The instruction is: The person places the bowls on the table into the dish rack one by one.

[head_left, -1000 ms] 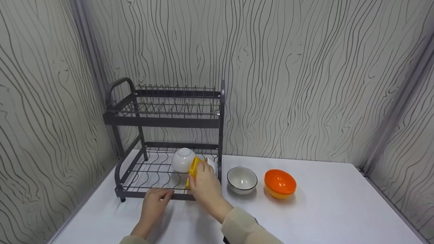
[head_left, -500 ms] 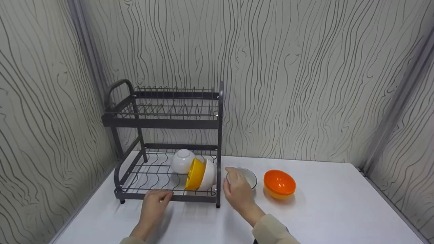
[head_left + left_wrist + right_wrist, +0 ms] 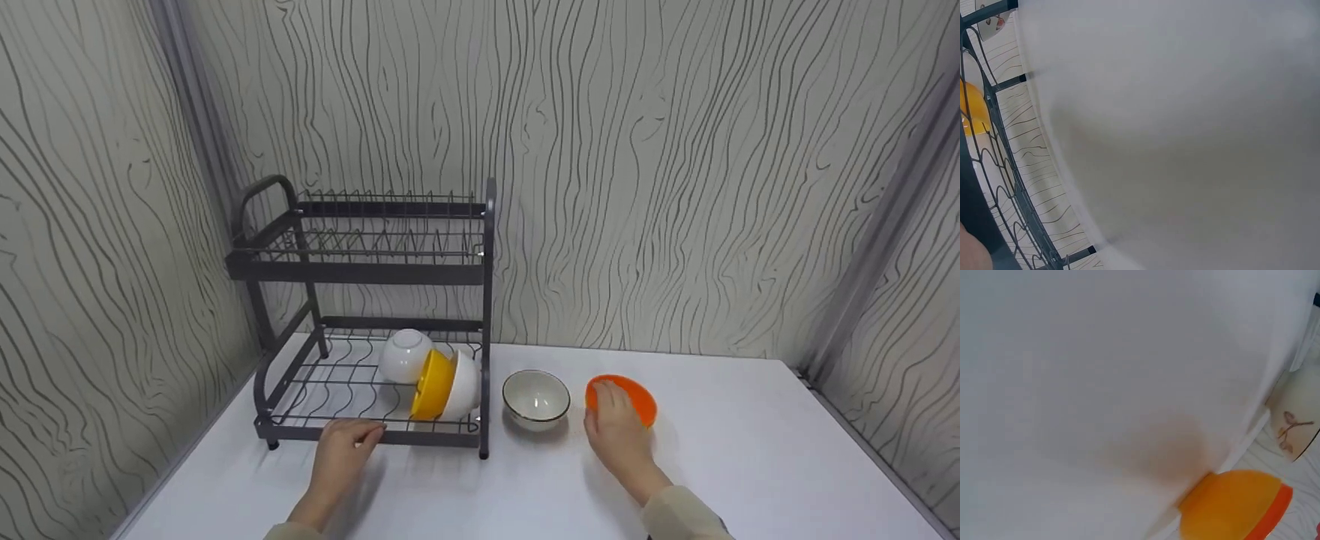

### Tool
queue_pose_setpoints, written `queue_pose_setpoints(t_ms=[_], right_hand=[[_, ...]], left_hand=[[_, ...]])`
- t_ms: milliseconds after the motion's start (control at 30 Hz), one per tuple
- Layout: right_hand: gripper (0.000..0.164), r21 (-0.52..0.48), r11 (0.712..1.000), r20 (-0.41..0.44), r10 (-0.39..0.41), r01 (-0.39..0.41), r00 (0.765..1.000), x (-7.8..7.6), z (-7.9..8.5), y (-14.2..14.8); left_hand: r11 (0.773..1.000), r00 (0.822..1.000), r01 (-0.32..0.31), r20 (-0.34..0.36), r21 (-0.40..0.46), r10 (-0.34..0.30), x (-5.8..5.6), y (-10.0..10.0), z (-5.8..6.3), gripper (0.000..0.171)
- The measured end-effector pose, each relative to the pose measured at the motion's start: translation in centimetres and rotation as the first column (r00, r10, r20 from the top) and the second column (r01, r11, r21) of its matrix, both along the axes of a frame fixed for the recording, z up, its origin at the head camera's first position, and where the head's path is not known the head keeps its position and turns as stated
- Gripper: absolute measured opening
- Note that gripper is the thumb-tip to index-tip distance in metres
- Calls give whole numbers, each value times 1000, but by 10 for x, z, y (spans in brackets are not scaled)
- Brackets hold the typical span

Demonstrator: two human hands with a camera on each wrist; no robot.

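My left hand (image 3: pixel 345 450) grips the lower front rail of a dark two-tier dish rack (image 3: pixel 360 270), its thumb on the near side. Over at the right, my right hand (image 3: pixel 619 435) lies over the left part of an orange bowl (image 3: pixel 641 397), with its fingers reaching over the inside and the thumb by the left rim. The right wrist view shows this bowl (image 3: pixel 1235 503) as yellow outside with an orange rim. On the rack's lower tier lean a yellow bowl (image 3: pixel 431 386) and a white bowl (image 3: pixel 463 386), side by side. Another white bowl (image 3: pixel 405 356) sits upside down behind them.
A white bowl with a dark rim (image 3: pixel 536 397) stands upright on the white table (image 3: pixel 750 450), between the rack and the orange bowl. In the right wrist view, its outer side (image 3: pixel 1294 422) bears a small flower pattern. Wood-grain-patterned panels (image 3: pixel 675 187) enclose the table.
My right hand has let go of the yellow bowl in the rack and moved right, past the dark-rimmed bowl, to the orange bowl. The left hand has stayed on the rail.
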State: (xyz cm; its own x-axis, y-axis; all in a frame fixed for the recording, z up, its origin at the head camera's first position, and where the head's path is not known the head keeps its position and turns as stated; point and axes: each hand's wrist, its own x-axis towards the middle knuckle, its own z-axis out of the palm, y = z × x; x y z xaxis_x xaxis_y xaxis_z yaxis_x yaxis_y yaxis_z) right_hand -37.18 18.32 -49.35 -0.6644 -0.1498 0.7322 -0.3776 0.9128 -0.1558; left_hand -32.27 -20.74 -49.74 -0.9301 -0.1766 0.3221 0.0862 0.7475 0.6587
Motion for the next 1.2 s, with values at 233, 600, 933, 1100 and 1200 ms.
queue_pose_setpoints(t_ms=[233,600,933,1100,1200], right_hand=[[31,-15,995,267,-91,98,959,0,-7,26],[16,78,989,369,-148,128,917,-2,-11,30],[8,66,991,414,-133,116,901,3,-7,27],[6,70,992,417,-128,109,900,3,-8,28],[8,67,991,402,-132,115,906,3,-8,28]], left_hand=[[999,999,7,-31,-34,-8,2,-1,0,13],[999,998,19,-60,-47,-22,1,-3,-1,12],[999,999,15,-45,-44,-17,0,-1,0,12],[999,999,10,-53,-36,-12,0,-2,-1,12],[1000,998,4,-55,-31,-6,1,-1,-1,12]])
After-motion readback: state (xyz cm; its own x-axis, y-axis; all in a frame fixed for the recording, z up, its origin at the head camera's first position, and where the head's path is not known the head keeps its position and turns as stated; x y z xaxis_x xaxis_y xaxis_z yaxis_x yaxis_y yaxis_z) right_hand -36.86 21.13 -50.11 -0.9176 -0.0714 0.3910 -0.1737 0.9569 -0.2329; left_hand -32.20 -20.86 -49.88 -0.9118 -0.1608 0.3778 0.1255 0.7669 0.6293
